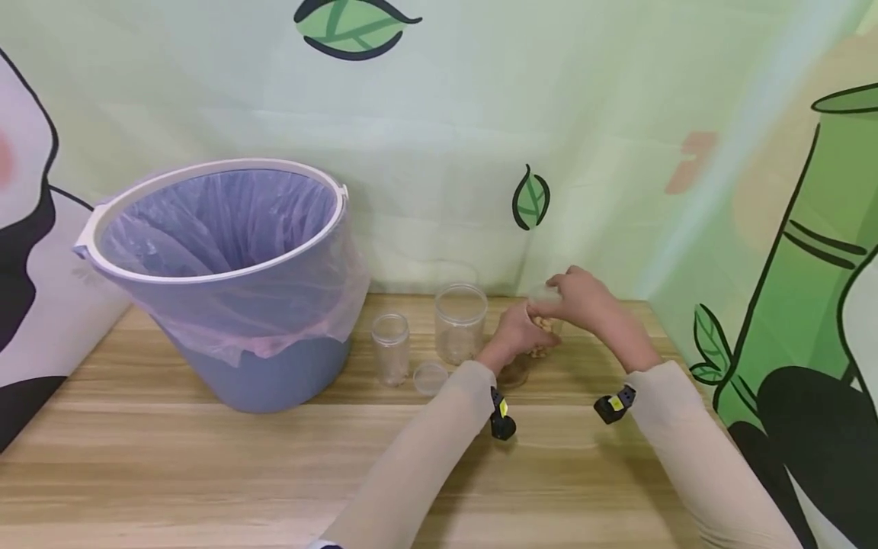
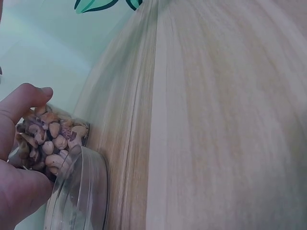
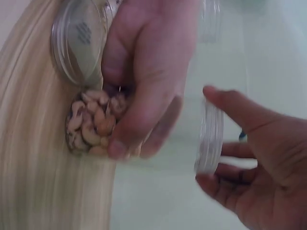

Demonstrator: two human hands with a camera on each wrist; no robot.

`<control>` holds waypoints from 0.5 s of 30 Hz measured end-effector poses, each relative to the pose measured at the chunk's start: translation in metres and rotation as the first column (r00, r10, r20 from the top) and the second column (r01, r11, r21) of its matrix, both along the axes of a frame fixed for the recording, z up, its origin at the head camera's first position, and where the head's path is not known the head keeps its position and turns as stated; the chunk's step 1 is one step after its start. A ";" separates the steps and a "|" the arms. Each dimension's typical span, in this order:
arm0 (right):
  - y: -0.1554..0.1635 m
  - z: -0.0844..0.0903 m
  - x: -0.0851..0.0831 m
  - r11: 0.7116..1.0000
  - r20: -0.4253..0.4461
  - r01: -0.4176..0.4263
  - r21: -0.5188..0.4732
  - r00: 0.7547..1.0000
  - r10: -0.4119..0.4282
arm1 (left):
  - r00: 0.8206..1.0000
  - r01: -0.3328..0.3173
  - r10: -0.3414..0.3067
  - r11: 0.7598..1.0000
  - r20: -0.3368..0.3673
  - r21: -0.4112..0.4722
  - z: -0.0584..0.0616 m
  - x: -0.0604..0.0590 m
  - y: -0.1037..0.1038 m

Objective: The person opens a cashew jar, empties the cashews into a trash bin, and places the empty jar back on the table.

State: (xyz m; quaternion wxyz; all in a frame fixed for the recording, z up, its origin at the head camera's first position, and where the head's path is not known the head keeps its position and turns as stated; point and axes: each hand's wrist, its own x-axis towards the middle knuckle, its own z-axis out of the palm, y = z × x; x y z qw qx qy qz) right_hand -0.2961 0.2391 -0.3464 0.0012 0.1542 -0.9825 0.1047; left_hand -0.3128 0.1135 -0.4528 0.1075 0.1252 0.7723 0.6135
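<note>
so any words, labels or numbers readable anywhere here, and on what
None can be read.
The jar of nuts in the left hand shows no label.
The clear lid in the right hand is bare.
The yellow tags on the two wrist cameras are too small to read.
The wall cloth bears only drawn leaves and bamboo.

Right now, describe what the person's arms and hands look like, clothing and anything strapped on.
Both arms wear long, close-fitting beige sleeves: the left sleeve and right sleeve reach to the wrists. A small black device with a yellow mark is strapped at each wrist, left and right. The left hand and right hand are bare, without gloves.
</note>
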 end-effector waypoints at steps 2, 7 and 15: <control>0.006 -0.001 -0.001 0.999 0.011 -0.044 -0.015 0.999 0.044 | 1.000 0.005 -0.006 1.000 -0.020 -0.009 -0.001 0.001 0.000; 0.010 0.002 0.001 0.996 0.049 -0.085 -0.035 0.995 0.087 | 0.999 0.008 -0.009 1.000 -0.042 -0.018 -0.001 0.002 0.002; -0.028 0.000 0.016 0.985 0.038 0.165 0.046 0.985 -0.167 | 0.997 -0.029 0.018 0.988 -0.069 -0.153 -0.004 -0.002 0.004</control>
